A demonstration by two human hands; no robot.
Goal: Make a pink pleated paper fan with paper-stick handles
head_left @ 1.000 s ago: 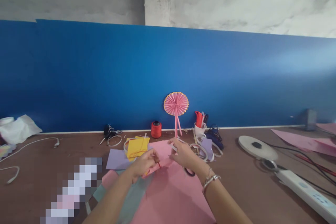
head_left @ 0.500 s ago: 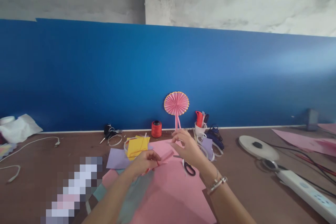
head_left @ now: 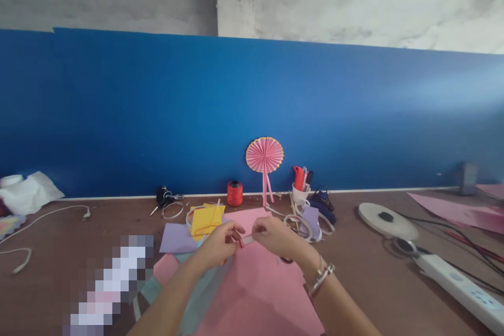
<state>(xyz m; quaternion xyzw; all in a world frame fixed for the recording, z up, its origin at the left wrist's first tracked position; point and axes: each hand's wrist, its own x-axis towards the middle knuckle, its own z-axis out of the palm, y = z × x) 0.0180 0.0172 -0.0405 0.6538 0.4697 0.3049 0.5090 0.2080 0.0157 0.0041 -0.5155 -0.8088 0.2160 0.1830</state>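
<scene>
My left hand (head_left: 219, 245) and my right hand (head_left: 275, 236) meet above a large pink paper sheet (head_left: 260, 289). Between their fingertips they pinch a short folded pink paper strip (head_left: 248, 240), with a red thread end showing at its left end. My right wrist wears a silver bracelet (head_left: 321, 274). A finished pink paper fan (head_left: 264, 156) leans upright against the blue wall behind. The black scissors handle (head_left: 286, 260) peeks out under my right hand.
Yellow paper (head_left: 205, 219) and lilac paper (head_left: 177, 239) lie left of the hands. A red thread spool (head_left: 234, 193), a pen cup (head_left: 301, 189), tape rings (head_left: 298, 224), a white round lamp base (head_left: 386, 220) and a power strip (head_left: 460, 289) sit around.
My right hand came down and left from beside the fan stick to meet my left hand, and both now pinch the pink strip. The scissors are now mostly covered.
</scene>
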